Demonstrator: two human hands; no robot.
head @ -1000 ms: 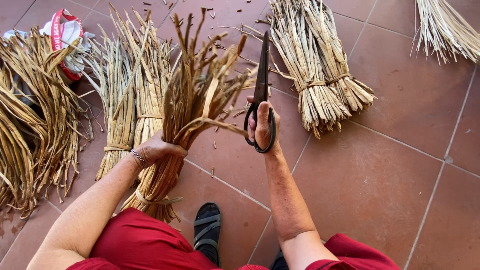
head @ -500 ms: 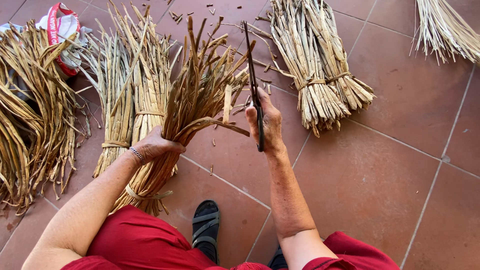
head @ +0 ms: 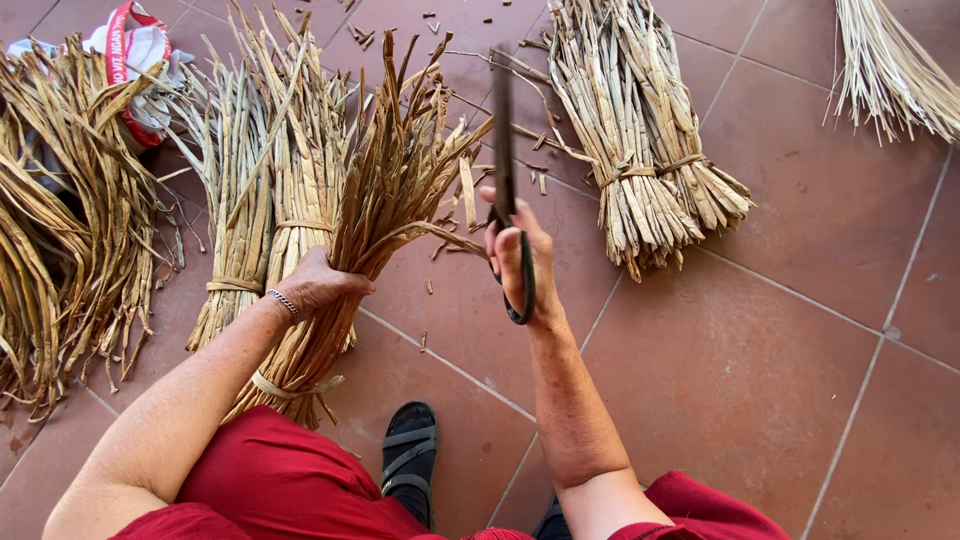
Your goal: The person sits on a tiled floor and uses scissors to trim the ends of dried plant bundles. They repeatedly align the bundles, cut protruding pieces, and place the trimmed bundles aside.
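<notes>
Reddish-brown floor tiles [head: 760, 360] with pale grout lines fill the view; short cut fragments lie scattered on them.

Left hand [head: 318, 283]: forearm extends forward from the lower left, a metal bracelet [head: 283, 302] at the wrist. The fingers wrap closed around the waist of a bundle of dried brown reeds [head: 385, 195], held tilted, tips fanning up and to the right, tied base resting near a red-clothed knee.

Right hand [head: 517, 262]: forearm rises from the lower centre, wrist straight. The fingers are closed through the handle loops of a pair of dark scissors [head: 505, 165], blades pointing upward and seen edge-on; whether the blades are parted cannot be told. The blades stand just beside the reed tips, on their right.

Packaging: a white sack with a red band and printed lettering [head: 135, 60] lies at the upper left, partly covered by a heap of dark reeds [head: 50, 220].

Surroundings: a pale tied bundle [head: 265, 190] lies behind the held one; another tied bundle [head: 640, 150] lies to the right of the scissors, well apart. A black sandal [head: 408, 460] shows below.
</notes>
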